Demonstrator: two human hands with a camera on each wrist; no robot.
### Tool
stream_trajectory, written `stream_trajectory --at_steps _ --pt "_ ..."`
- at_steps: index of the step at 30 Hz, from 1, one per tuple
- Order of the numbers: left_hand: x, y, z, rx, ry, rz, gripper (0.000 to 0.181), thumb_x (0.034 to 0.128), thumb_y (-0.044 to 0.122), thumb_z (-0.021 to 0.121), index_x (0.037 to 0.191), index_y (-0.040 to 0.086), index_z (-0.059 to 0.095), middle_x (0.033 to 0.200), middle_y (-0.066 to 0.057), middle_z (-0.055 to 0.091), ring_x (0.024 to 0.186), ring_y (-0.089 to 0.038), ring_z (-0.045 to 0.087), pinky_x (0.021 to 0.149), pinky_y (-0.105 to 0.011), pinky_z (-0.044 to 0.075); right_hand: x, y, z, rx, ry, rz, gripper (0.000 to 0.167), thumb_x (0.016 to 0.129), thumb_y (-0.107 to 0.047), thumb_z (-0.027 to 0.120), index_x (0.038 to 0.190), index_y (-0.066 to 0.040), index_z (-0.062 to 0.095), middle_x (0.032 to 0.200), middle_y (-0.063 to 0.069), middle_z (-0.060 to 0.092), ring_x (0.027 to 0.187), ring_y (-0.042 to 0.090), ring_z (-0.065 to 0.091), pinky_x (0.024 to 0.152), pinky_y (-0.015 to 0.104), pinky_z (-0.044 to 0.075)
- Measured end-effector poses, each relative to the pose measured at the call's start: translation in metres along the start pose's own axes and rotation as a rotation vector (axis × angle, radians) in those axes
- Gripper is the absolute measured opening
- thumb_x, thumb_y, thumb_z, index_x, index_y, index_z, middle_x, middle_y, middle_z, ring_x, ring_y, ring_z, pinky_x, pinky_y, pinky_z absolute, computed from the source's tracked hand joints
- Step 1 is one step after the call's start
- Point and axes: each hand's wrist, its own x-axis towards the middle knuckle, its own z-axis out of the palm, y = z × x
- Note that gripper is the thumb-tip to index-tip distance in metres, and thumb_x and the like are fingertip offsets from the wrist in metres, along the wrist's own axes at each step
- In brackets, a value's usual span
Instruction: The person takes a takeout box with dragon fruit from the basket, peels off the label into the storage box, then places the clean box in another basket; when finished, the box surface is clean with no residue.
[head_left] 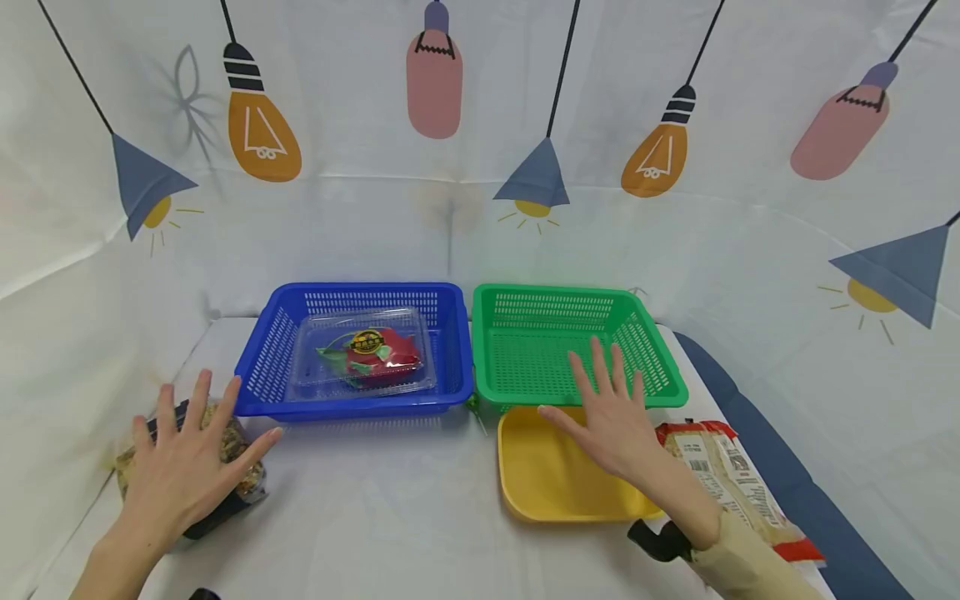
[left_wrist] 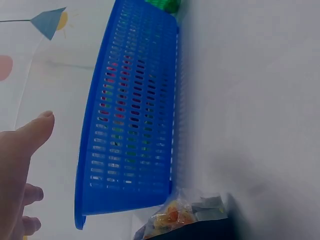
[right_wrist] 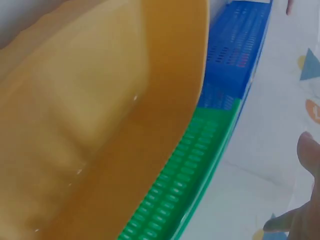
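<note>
My left hand [head_left: 183, 467] hovers with spread fingers over a clear bag of mixed dried food [head_left: 251, 467] with a dark base, left of the blue basket [head_left: 352, 411]. Inside that basket lies a clear plastic box [head_left: 307, 367] holding a red and green fruit, which looks like a dragon fruit [head_left: 390, 358]. My right hand [head_left: 611, 421], its fingers also spread and holding nothing, is above the yellow tray [head_left: 532, 483] and the front edge of the green basket [head_left: 517, 367]. In the left wrist view, the thumb [left_wrist: 37, 132] is apart from the blue basket [left_wrist: 125, 125].
At the right, a red and clear printed packet [head_left: 735, 479] lies beside the yellow tray, partly behind my right forearm. A small green item [head_left: 474, 403] sits between the baskets. A white cloth with lamp drawings [head_left: 465, 233] hangs behind; a dark blue surface [head_left: 787, 467] borders the table's right.
</note>
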Motion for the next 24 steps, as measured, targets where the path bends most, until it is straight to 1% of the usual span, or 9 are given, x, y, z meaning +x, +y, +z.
stream_trajectory --at_steps 6,9,11,13,16,18,21,23,24 --pt "0.003 0.002 -0.001 -0.029 0.012 0.011 0.104 0.0877 0.074 0.053 0.161 0.012 0.014 0.162 -0.031 0.008 0.144 -0.060 -0.007 0.104 -0.082 -0.002 0.008 -0.016 -0.002 0.021 -0.017 -0.037 0.095 0.092 -0.071 0.050 0.161 -0.013 0.019 0.168 0.015 -0.003 0.153 0.044 -0.003 0.115 0.072 0.009" --pt "0.006 0.003 -0.002 -0.057 0.010 0.020 0.104 0.0882 0.072 0.054 0.160 0.009 0.016 0.161 -0.032 0.010 0.146 -0.057 -0.008 0.106 -0.080 -0.003 0.014 -0.025 -0.002 0.067 -0.031 -0.054 0.093 0.093 -0.070 0.049 0.161 -0.013 0.020 0.168 0.014 0.000 0.153 0.041 0.001 0.116 0.070 0.012" --pt "0.008 0.004 -0.003 -0.095 -0.003 0.023 0.103 0.0895 0.070 0.054 0.160 0.006 0.016 0.161 -0.033 0.011 0.147 -0.055 -0.008 0.109 -0.078 -0.003 0.018 -0.032 -0.003 0.106 -0.039 -0.063 0.093 0.093 -0.069 0.050 0.160 -0.012 0.022 0.168 0.015 0.004 0.153 0.040 0.006 0.116 0.069 0.015" --pt "0.011 0.006 -0.005 -0.154 -0.026 0.022 0.100 0.0914 0.067 0.055 0.159 0.004 0.017 0.160 -0.034 0.012 0.148 -0.053 -0.006 0.109 -0.078 0.002 0.022 -0.039 -0.004 0.160 -0.048 -0.074 0.092 0.093 -0.067 0.051 0.160 -0.011 0.024 0.167 0.016 0.008 0.152 0.041 0.016 0.116 0.067 0.021" --pt "0.016 0.009 -0.009 -0.241 -0.062 0.013 0.095 0.0947 0.062 0.054 0.159 0.002 0.018 0.160 -0.034 0.016 0.148 -0.053 0.004 0.106 -0.079 0.013 0.030 -0.049 -0.005 0.245 -0.066 -0.088 0.087 0.094 -0.063 0.054 0.159 -0.011 0.028 0.166 0.016 0.016 0.146 0.042 0.031 0.111 0.064 0.033" --pt "0.020 0.010 -0.012 -0.286 -0.080 0.003 0.092 0.0962 0.060 0.054 0.158 0.002 0.019 0.159 -0.034 0.019 0.146 -0.055 0.013 0.102 -0.079 0.020 0.036 -0.055 -0.006 0.308 -0.082 -0.097 0.083 0.095 -0.059 0.056 0.158 -0.011 0.030 0.165 0.015 0.021 0.143 0.042 0.037 0.109 0.062 0.037" --pt "0.027 0.011 -0.015 -0.334 -0.105 -0.008 0.087 0.0986 0.057 0.051 0.158 0.002 0.021 0.155 -0.036 0.027 0.138 -0.059 0.026 0.099 -0.078 0.026 0.044 -0.065 -0.005 0.402 -0.108 -0.105 0.076 0.097 -0.053 0.058 0.155 -0.010 0.035 0.162 0.012 0.030 0.143 0.037 0.038 0.112 0.059 0.036" --pt "0.032 0.010 -0.016 -0.362 -0.128 -0.021 0.085 0.0992 0.057 0.050 0.158 0.002 0.022 0.152 -0.038 0.030 0.133 -0.062 0.031 0.098 -0.077 0.029 0.050 -0.072 -0.004 0.467 -0.118 -0.111 0.072 0.097 -0.049 0.059 0.153 -0.009 0.039 0.158 0.012 0.038 0.144 0.034 0.038 0.114 0.057 0.035" --pt "0.035 0.010 -0.016 -0.381 -0.146 -0.027 0.085 0.0996 0.057 0.049 0.158 0.003 0.021 0.151 -0.039 0.031 0.131 -0.063 0.032 0.098 -0.077 0.030 0.053 -0.075 -0.003 0.497 -0.126 -0.111 0.069 0.098 -0.048 0.059 0.152 -0.010 0.040 0.156 0.011 0.041 0.142 0.033 0.040 0.113 0.055 0.036"
